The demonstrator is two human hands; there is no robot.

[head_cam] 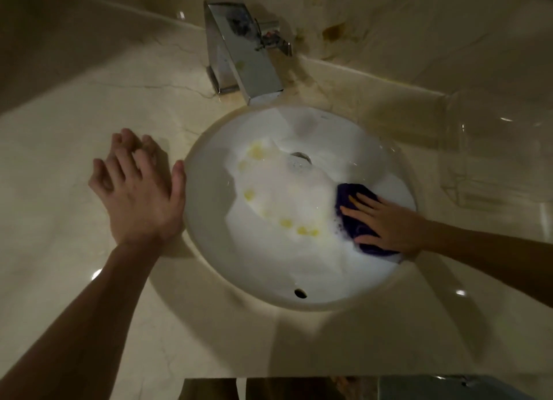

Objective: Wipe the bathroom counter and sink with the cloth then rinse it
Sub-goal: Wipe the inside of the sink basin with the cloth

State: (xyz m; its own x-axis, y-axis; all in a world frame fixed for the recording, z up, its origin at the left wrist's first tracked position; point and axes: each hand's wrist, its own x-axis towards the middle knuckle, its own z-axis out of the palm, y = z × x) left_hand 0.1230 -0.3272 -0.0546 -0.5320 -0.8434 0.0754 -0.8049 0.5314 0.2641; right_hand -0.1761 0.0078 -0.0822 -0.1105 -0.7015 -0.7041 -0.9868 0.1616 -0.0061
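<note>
A round white sink (269, 283) is set into the beige marble counter (59, 148). White foam (293, 196) with several yellow blotches covers most of the basin, and the drain (299, 158) shows near the middle. A dark purple cloth (347, 196) lies against the basin's right wall. My right hand (389, 223) presses flat on the cloth, fingers spread and pointing left. My left hand (137, 190) rests on the counter just left of the sink rim, fingers apart, holding nothing.
A square chrome faucet (242, 52) stands behind the sink, its spout over the back rim. Brown stains (335, 31) mark the marble backsplash right of it. An overflow hole (300, 293) sits in the basin's near wall. The counter's front edge runs along the bottom.
</note>
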